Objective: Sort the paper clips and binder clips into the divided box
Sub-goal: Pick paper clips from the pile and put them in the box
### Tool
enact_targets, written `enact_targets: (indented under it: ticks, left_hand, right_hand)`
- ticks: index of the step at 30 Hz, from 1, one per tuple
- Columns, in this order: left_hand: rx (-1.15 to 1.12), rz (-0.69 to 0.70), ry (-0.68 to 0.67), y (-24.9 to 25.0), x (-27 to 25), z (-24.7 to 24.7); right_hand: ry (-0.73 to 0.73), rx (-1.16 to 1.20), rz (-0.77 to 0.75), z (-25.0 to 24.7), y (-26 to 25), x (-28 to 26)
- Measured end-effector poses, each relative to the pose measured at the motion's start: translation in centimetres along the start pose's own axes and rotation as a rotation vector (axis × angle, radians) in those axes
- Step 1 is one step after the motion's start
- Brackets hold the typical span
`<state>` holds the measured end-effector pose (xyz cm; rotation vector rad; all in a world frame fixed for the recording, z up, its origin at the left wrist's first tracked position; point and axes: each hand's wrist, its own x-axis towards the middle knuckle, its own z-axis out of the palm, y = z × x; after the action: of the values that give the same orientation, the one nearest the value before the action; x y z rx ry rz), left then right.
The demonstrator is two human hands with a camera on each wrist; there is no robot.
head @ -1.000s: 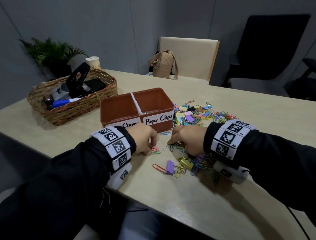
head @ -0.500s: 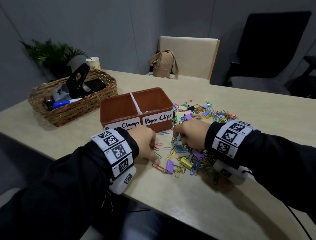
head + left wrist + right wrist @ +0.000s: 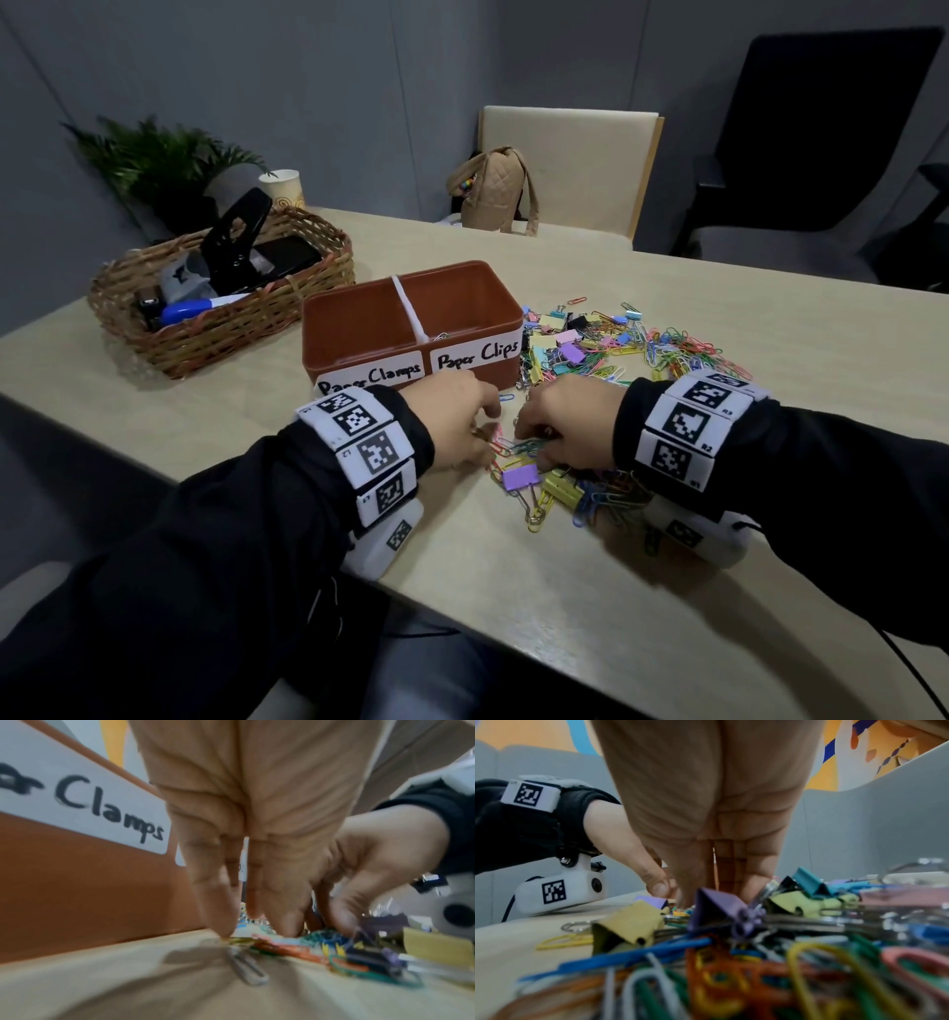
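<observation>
Progress, judged from the table, is at an early stage. Read from left to right, the divided box, brown with a white partition, stands near the table's middle; its left compartment, labelled "Paper Clamps", shows no contents from the head view, and its right compartment, labelled "Paper Clips", shows only a glint of metal beside the partition. Nearly all sorting remains.

The left hand rests just in front of the box, fingers pointing down with their tips on the table among a few loose paper clips. The left wrist view shows the fingertips touching the clips; whether any clip is actually pinched cannot be told. A plain silver clip lies free beside them.

The right hand works close beside the left, fingers curled down into the near heap. What it grips, if anything, is hidden.

The near heap mixes wire paper clips in many colours with folded-metal binder clips, among them a purple binder clip and a gold binder clip, tangled together. A larger scattered pile lies to the right of the box, unsorted.
</observation>
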<state>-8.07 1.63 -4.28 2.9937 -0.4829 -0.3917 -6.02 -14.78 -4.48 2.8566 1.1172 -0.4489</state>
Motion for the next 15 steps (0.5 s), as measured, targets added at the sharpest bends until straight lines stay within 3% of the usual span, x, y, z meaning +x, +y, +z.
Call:
enact_targets:
  ticks: [4,15]
  left_hand:
    - [0.040,0.032,-0.091,0.2,0.2,0.1]
    - [-0.019,0.077,-0.076,0.6,1.1,-0.5]
  right_hand:
    - [-0.044,-0.113,-0.022,0.1,-0.5,0.1]
    - [-0.058,-0.164,-0.012,0.0,-1.0,0.1]
